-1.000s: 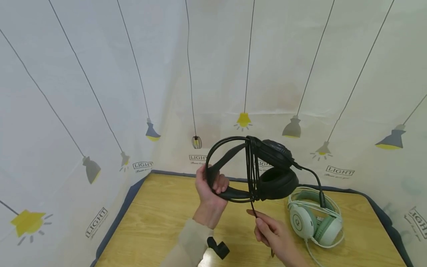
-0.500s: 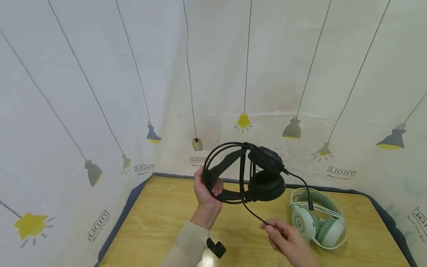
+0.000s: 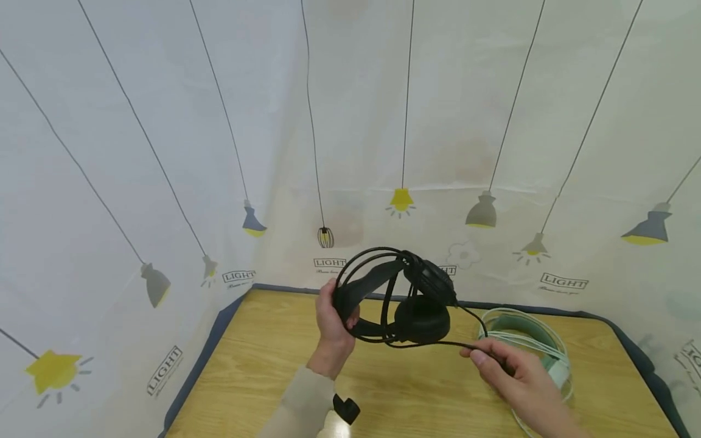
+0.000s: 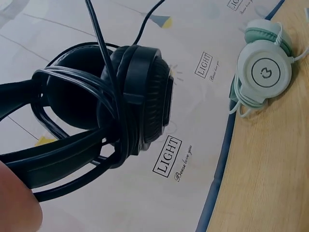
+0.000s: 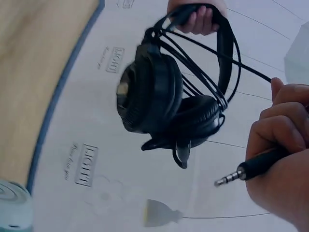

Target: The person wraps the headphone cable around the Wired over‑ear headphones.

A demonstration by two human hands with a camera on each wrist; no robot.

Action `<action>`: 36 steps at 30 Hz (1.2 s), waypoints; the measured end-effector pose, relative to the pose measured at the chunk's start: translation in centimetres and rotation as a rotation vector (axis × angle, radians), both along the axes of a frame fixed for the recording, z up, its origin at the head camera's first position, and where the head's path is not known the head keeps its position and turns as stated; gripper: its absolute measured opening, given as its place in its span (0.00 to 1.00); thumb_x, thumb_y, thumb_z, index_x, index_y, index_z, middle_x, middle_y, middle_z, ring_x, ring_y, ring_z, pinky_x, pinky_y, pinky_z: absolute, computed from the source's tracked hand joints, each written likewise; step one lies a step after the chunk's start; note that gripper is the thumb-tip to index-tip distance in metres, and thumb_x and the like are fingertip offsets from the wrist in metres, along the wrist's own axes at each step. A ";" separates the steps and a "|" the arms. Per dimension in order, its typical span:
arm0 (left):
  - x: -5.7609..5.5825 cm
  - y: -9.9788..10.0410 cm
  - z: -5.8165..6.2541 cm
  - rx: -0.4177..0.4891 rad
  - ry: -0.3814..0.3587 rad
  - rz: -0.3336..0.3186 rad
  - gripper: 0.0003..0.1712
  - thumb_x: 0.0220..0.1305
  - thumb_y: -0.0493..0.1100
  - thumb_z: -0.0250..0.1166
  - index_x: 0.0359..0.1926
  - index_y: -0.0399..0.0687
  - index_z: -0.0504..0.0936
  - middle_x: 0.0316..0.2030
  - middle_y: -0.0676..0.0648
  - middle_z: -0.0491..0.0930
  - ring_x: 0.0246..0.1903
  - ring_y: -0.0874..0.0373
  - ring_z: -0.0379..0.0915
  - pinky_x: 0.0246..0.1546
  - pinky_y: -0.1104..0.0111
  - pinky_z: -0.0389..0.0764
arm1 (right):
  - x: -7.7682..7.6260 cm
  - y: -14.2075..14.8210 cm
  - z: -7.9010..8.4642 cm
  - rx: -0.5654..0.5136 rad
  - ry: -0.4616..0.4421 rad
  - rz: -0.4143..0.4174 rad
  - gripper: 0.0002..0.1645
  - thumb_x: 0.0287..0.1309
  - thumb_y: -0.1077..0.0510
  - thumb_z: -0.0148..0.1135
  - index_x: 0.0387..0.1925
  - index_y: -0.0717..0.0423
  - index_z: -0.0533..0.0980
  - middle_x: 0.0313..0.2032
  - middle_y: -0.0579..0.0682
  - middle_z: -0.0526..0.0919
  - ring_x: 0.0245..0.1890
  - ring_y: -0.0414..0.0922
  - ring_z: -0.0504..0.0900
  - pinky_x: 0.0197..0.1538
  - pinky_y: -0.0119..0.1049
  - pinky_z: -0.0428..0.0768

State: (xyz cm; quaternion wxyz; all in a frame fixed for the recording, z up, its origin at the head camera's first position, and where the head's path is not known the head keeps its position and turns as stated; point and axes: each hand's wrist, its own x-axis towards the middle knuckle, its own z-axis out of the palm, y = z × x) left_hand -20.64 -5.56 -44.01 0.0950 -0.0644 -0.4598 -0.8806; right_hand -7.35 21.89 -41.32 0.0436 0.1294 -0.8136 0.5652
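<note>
Black headphones (image 3: 421,319) are held up above the table, tilted, with both ear cups to the right. My left hand (image 3: 333,325) grips them by the headband. Several turns of their black cable (image 4: 79,77) are wrapped around the frame by the ear cups. My right hand (image 3: 517,374) pinches the free length of cable, which runs almost level from the headphones. In the right wrist view, the cable's jack plug (image 5: 260,164) sticks out from under the curled fingers (image 5: 285,123). A short dark boom hangs off one ear cup.
Mint and white headphones (image 4: 264,70) with a pale cable lie on the wooden table (image 3: 263,340) at the right, partly hidden behind my right hand in the head view. A white cloth wall (image 3: 350,121) printed with lamps stands behind and at the sides.
My right hand has moved right, drawing the cable out from the headphones. Fewer turns now cross the frame between headband and ear cups. The left hand has lowered the headphones slightly.
</note>
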 end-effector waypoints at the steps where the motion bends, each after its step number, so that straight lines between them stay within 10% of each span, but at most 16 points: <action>1: 0.0 0.0 0.0 0.000 0.006 -0.013 0.25 0.77 0.52 0.46 0.19 0.55 0.68 0.07 0.57 0.65 0.06 0.66 0.56 0.12 0.74 0.57 | 0.0 0.1 0.4 0.054 0.050 -0.035 0.10 0.75 0.63 0.57 0.48 0.60 0.83 0.33 0.37 0.84 0.25 0.40 0.74 0.26 0.34 0.74; 6: 0.2 -0.2 0.3 -0.057 0.026 -0.100 0.24 0.76 0.52 0.46 0.20 0.56 0.69 0.08 0.58 0.66 0.07 0.66 0.56 0.11 0.74 0.58 | -0.3 0.6 2.4 0.282 0.337 -0.128 0.13 0.60 0.66 0.72 0.39 0.43 0.86 0.30 0.32 0.82 0.23 0.33 0.74 0.26 0.26 0.73; 11: 0.2 -0.7 0.4 -0.128 0.019 -0.234 0.23 0.75 0.53 0.47 0.21 0.58 0.72 0.10 0.59 0.67 0.07 0.68 0.55 0.10 0.75 0.57 | -1.0 1.6 3.6 0.375 0.559 -0.006 0.24 0.49 0.73 0.75 0.40 0.41 0.86 0.30 0.29 0.76 0.21 0.27 0.66 0.24 0.21 0.65; 21: 0.0 -1.0 0.6 -0.205 -0.023 -0.505 0.24 0.76 0.52 0.44 0.21 0.60 0.74 0.09 0.61 0.67 0.07 0.69 0.55 0.13 0.75 0.59 | -4.4 4.0 2.9 0.415 0.656 -0.039 0.27 0.44 0.76 0.76 0.42 0.45 0.86 0.37 0.37 0.83 0.29 0.31 0.74 0.32 0.20 0.72; 25: 0.0 -0.9 0.7 -0.146 -0.052 -0.576 0.24 0.77 0.53 0.44 0.22 0.58 0.74 0.10 0.62 0.70 0.07 0.70 0.55 0.13 0.76 0.58 | -5.6 4.4 2.4 0.419 0.759 -0.025 0.06 0.69 0.58 0.65 0.44 0.49 0.87 0.40 0.40 0.84 0.38 0.36 0.79 0.41 0.22 0.74; 29: 0.2 -0.9 0.5 -0.055 -0.081 -0.651 0.24 0.79 0.51 0.44 0.24 0.57 0.75 0.12 0.62 0.73 0.07 0.70 0.55 0.13 0.76 0.58 | -6.7 4.1 2.2 0.420 0.873 -0.008 0.26 0.77 0.41 0.49 0.43 0.52 0.87 0.41 0.42 0.85 0.42 0.42 0.79 0.46 0.27 0.72; 36: 0.4 -0.8 -0.2 0.114 -0.028 -0.798 0.26 0.81 0.52 0.45 0.24 0.55 0.78 0.11 0.62 0.70 0.09 0.65 0.46 0.15 0.72 0.49 | -7.7 3.3 1.8 0.372 0.694 0.006 0.13 0.61 0.66 0.70 0.45 0.48 0.87 0.43 0.40 0.87 0.45 0.41 0.82 0.52 0.25 0.73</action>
